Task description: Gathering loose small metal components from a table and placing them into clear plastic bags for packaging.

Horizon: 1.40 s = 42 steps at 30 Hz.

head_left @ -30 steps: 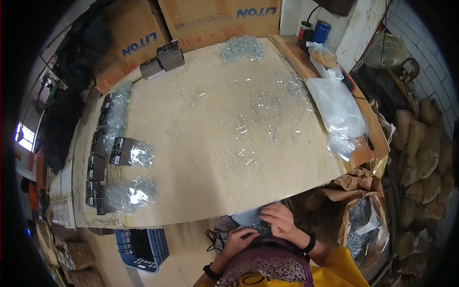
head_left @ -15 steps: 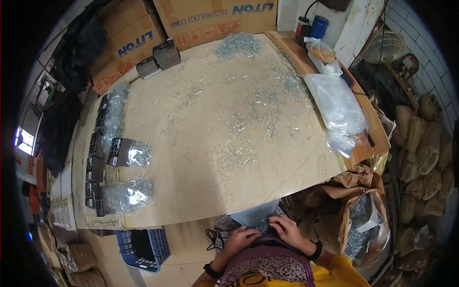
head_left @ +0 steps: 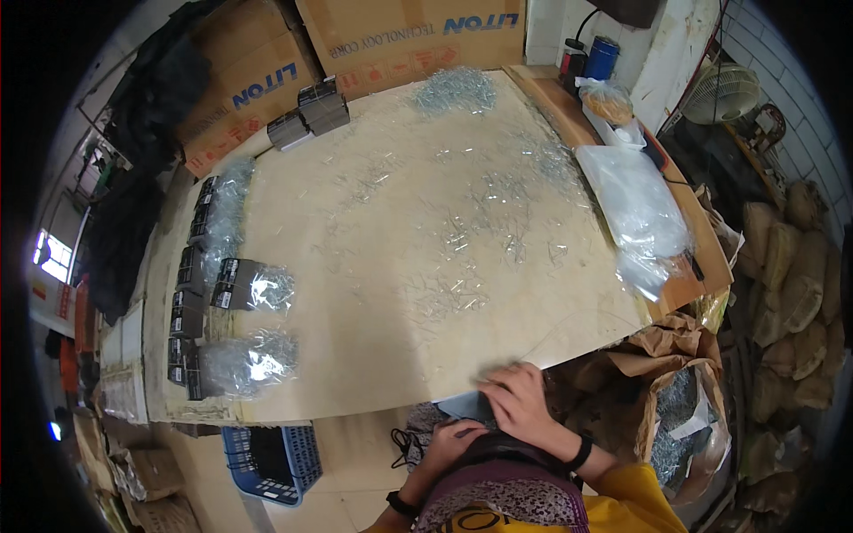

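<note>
At the table's near edge, a grey-blue plastic tray [head_left: 466, 406] is partly hidden by the tabletop and my hands. My left hand [head_left: 453, 441] is low beside the tray's near side, its fingers curled in; what they close on is hidden. My right hand [head_left: 520, 404] is raised over the tray at the table's edge, fingers bent downward and fingertips smeared by motion. Whether it pinches anything does not show. Thin silvery metal pieces [head_left: 458, 289] lie scattered over the wooden tabletop [head_left: 355, 329], with a denser heap [head_left: 455, 91] at its far end.
Banded dark packs [head_left: 185, 313] and clear bags of metal pieces [head_left: 253, 364] line the left side. Plastic bags [head_left: 635, 200] lie on the right ledge. A blue basket [head_left: 271, 462] stands below; an open paper sack [head_left: 675, 417] is at right. Cartons [head_left: 409, 35] stand behind.
My right hand has risen from the tray toward the table's edge and moved slightly left. My left hand stays low by the tray. The whole view has shifted a little.
</note>
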{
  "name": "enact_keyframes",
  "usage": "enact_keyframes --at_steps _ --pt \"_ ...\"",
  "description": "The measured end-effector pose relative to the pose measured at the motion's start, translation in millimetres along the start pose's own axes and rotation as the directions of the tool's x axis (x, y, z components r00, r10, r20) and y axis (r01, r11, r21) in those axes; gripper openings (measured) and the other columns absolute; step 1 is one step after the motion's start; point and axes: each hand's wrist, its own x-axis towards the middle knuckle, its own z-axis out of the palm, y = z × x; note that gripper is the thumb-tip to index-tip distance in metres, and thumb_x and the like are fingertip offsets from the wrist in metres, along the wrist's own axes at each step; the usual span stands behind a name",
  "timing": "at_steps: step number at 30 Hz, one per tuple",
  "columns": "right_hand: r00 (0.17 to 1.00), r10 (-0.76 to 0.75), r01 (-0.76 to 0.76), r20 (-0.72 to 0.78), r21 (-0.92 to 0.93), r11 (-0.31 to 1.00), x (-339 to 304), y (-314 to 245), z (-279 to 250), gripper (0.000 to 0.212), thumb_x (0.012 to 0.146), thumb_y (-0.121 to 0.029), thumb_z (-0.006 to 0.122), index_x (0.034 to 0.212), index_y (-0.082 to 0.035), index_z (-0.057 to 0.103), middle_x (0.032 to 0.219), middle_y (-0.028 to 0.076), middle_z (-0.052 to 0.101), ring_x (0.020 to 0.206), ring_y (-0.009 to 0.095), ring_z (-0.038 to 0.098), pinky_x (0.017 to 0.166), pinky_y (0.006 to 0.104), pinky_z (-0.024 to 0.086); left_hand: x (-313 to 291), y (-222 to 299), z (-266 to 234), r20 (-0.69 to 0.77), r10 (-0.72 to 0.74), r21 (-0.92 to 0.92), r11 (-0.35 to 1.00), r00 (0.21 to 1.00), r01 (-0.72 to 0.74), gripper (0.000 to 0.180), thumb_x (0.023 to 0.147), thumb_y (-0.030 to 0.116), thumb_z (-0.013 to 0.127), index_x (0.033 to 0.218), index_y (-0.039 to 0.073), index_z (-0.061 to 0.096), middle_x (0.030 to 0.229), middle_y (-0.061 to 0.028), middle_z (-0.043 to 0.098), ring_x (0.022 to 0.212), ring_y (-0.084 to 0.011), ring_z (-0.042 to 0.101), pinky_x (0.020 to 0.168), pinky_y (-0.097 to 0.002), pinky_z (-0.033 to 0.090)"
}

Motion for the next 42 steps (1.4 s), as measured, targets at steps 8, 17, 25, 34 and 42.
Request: enact_keyframes --at_steps 8,17,25,34,42 --pt "0.977 -0.136 0.139 0.163 -0.007 0.990 59 0 30 0.028 0.085 -0.011 0.062 0.112 -0.003 0.064 0.126 0.013 0.059 0.121 0.029 0.053 0.106 0.0447 0.038 7 8 -1 -0.044 0.064 0.002 0.998 0.997 -0.064 0.012 0.082 0.012 0.074 0.089 0.003 0.072 0.086 -0.0113 0.072 0.077 -0.0249 0.069 0.074 -0.0322 0.054" --pt "0.964 -0.205 0.158 0.168 0.254 0.954 -15 14 -18 0.040 0.071 -0.004 0.061 0.111 -0.001 0.064 0.125 0.012 0.060 0.118 0.031 0.056 0.102 0.0444 0.043 1 -2 2 -0.034 -0.077 -0.065 0.995 0.996 0.075 0.013 0.081 0.010 0.075 0.091 0.002 0.071 0.087 -0.0108 0.072 0.078 -0.0214 0.068 0.074 -0.0307 0.054" --pt "0.943 0.219 -0.257 0.252 0.130 0.958 -94 24 -1 0.026 0.081 -0.019 0.071 0.107 -0.016 0.069 0.096 0.011 0.051 0.094 0.032 0.050 0.088 0.0409 0.036 4 2 -1 0.006 -0.016 0.019 1.000 1.000 0.016 0.013 0.082 0.017 0.073 0.091 0.008 0.072 0.091 -0.0078 0.072 0.080 -0.0281 0.065 0.076 -0.0360 0.053" --pt "0.739 0.232 -0.481 0.633 0.254 0.839 -119 33 28 0.025 0.087 -0.019 0.066 0.112 -0.018 0.069 0.093 0.017 0.057 0.092 0.037 0.056 0.082 0.0421 0.045 5 -13 -4 0.289 -0.083 0.131 0.990 0.954 0.047 0.016 0.086 0.017 0.068 0.095 0.004 0.070 0.098 -0.0104 0.071 0.090 -0.0284 0.067 0.083 -0.0351 0.051" --pt "0.711 0.090 -0.314 0.698 0.199 0.928 -99 22 -1 0.042 0.074 -0.003 0.062 0.114 -0.015 0.066 0.098 0.012 0.063 0.089 0.036 0.063 0.077 0.0430 0.052 -4 5 -15 0.440 -0.208 -0.029 0.969 0.874 0.246 0.023 0.089 0.017 0.067 0.103 0.000 0.067 0.111 -0.0140 0.069 0.103 -0.0235 0.066 0.088 -0.0338 0.050"
